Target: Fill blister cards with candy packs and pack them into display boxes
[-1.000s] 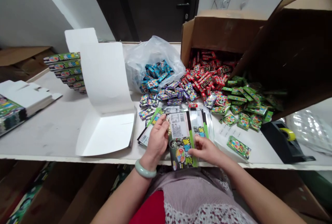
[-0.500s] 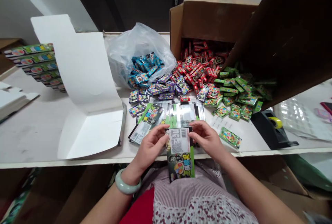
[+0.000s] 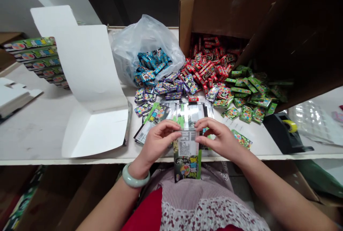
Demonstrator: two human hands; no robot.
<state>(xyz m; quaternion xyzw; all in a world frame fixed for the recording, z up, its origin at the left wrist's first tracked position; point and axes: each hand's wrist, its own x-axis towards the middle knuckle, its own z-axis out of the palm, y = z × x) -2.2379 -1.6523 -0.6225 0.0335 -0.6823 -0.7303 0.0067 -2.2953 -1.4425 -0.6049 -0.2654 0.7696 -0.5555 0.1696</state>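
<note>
A flat black-and-green printed candy pouch (image 3: 187,165) hangs over the table's front edge, its lower end against my apron. My left hand (image 3: 158,141) pinches its upper left corner between thumb and fingers. On the other side my right hand (image 3: 219,138) grips the upper right corner the same way. A clear strip shows along the pouch's top edge between the fingertips. Just beyond my hands lie more flat pouches (image 3: 189,111), partly covered by my fingers. To their left, another pouch (image 3: 158,113) lies at an angle.
Small candy boxes are heaped behind: purple (image 3: 170,88), red (image 3: 207,68) and green (image 3: 250,90). Blue ones (image 3: 151,63) fill a clear plastic bag (image 3: 125,52). A cardboard box (image 3: 230,9) stands at the back. An open white carton (image 3: 88,66) is left, a tape dispenser (image 3: 281,134) right.
My fingers have come closer together along the pouch's top edge, where a clear strip now shows. The camera view has shifted slightly; the things on the table look unmoved.
</note>
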